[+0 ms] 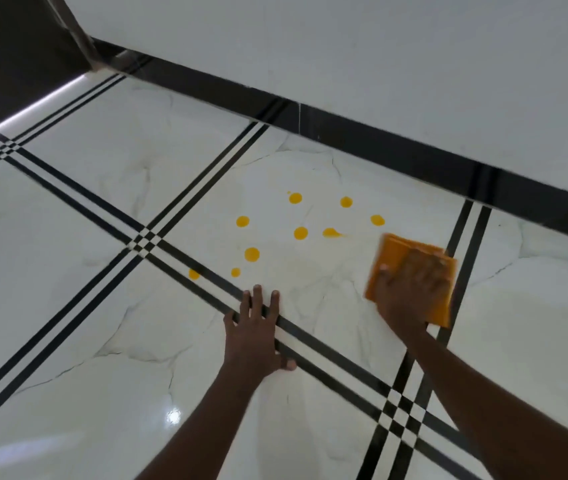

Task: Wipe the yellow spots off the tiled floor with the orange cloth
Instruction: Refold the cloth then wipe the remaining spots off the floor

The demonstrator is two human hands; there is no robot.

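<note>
Right hand on cloth, spots remaining.
Your right hand (409, 289) presses flat on the orange cloth (397, 252), long axis pointing away from you; yellow spots (300, 233) lie left of it; left hand (255, 336) spread on floor (68, 323).

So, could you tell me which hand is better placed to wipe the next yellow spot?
The right hand. It already presses flat on the orange cloth, just beside the smeared yellow spot. The left hand lies spread on the tiled floor with no cloth, apparently as support.

left grip (256, 329): flat, fingers spread | right grip (409, 289): flat, pressing down, blurred
</note>
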